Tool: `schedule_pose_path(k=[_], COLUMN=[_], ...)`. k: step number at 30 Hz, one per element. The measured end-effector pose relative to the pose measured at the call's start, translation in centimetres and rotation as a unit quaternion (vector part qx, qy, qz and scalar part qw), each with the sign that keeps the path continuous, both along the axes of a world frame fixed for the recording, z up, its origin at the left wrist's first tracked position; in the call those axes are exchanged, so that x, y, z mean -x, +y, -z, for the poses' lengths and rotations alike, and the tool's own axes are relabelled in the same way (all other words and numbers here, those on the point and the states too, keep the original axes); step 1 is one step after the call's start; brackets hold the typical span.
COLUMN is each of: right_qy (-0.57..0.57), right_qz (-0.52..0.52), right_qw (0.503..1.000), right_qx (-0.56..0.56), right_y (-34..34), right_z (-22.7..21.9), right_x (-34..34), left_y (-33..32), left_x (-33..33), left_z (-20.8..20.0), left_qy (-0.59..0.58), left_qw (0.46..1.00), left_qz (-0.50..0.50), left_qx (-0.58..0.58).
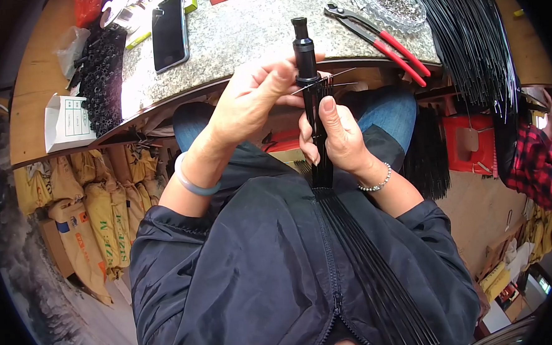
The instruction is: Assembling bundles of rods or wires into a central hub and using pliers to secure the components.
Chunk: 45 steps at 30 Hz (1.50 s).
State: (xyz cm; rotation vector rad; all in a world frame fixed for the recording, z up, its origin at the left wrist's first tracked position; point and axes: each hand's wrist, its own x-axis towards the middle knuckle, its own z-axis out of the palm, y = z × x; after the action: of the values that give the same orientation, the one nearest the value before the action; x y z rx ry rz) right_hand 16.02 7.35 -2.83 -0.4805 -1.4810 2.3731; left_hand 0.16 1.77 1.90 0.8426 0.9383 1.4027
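An umbrella frame (306,61) stands upright before my lap, with a black tube and collar at its top. Its long thin black ribs (374,267) run down over my jacket to the lower right. My left hand (250,102) is closed at the collar from the left, its fingers partly hidden behind the tube. Just below the collar my right hand (343,138) grips the bundled ribs, thumb up in front. Thin metal wire (344,72) crosses at the collar, its ends sticking out to the right. What the left fingertips pinch is partly hidden.
On the speckled tabletop lie red-handled pliers (401,56), a glass dish (398,3) of small metal parts and a phone (170,34). Black ribs (468,31) hang over the right edge. Small black tubes (101,81) and a white box (69,124) sit left. Yellow sacks (107,222) stand below.
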Motion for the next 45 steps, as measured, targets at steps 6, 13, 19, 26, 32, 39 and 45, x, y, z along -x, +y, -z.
schedule_pose_path(k=[6, 13, 19, 26, 32, 39, 45], right_qy=[0.023, 0.022, 0.029, 0.051, 0.202, 0.164, 0.144], right_qz=[0.021, -0.009, -0.03, -0.053, -0.03, -0.049, -0.054], right_qw=[0.998, 1.0, 0.999, 0.997, 0.971, 0.983, 0.987], right_qx=[-0.061, -0.003, 0.005, -0.02, -0.128, -0.063, -0.05], right_y=[0.0, -0.1, 0.2, 0.2, -2.3, 2.1, 2.7], right_z=[0.4, 0.1, 0.0, -0.7, -0.3, -1.9, -1.4], right_x=[0.1, -0.2, -0.2, -1.2, -3.7, 2.6, 4.5], left_y=[-0.5, -0.8, -0.4, -1.1, -4.3, 0.5, 2.2], left_x=[-0.9, -0.5, 0.5, -0.5, -3.9, -1.2, 1.7], left_z=[-0.3, -0.9, -1.0, -2.0, -1.2, 0.8, 2.4], left_qy=[0.116, 0.05, 0.026, 0.09, 0.118, -0.089, -0.118], left_qw=[0.993, 0.998, 0.999, 0.996, 0.97, 0.989, 0.986], left_qz=[-0.031, 0.006, 0.024, 0.011, -0.011, -0.081, -0.028], left_qx=[-0.019, 0.026, 0.035, -0.019, -0.214, -0.087, -0.116])
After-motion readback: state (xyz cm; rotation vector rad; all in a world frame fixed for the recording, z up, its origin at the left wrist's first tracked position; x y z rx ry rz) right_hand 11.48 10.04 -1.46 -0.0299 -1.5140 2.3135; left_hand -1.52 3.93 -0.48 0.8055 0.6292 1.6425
